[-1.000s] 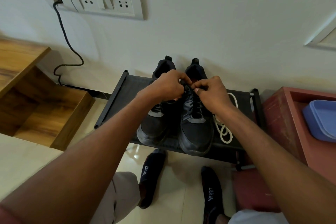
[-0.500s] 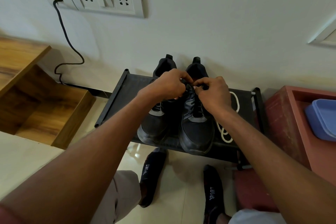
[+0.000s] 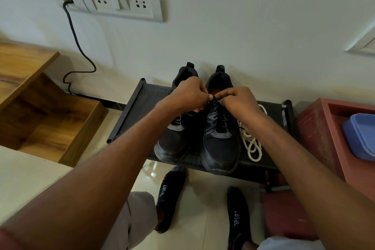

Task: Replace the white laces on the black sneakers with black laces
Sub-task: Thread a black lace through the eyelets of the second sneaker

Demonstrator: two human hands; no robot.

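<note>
**Q:** On top of that low black rack (image 3: 129,111), which way are the sneakers facing, and is there any readable text?

**A:** Both sit side by side, long axis running 12 to 6, toes at 6 toward the person, heels at 12 against the wall. Only writing I can read is "SPORT" on both black socks (image 3: 236,217) down on the floor; no brand visible on the shoes.

**Q:** What are the hands doing?

**A:** Left hand (image 3: 187,95) and right hand (image 3: 241,100) meet over the tongue of the right sneaker (image 3: 220,144), each with fingers curled, pinching the ends of the black lace (image 3: 222,117) that's threaded up it. The left sneaker (image 3: 172,142) is mostly under the left wrist, so I can't tell its lacing. White laces (image 3: 252,144) lie in a loose pile at 3 o'clock of the right sneaker, on the rack.
</note>
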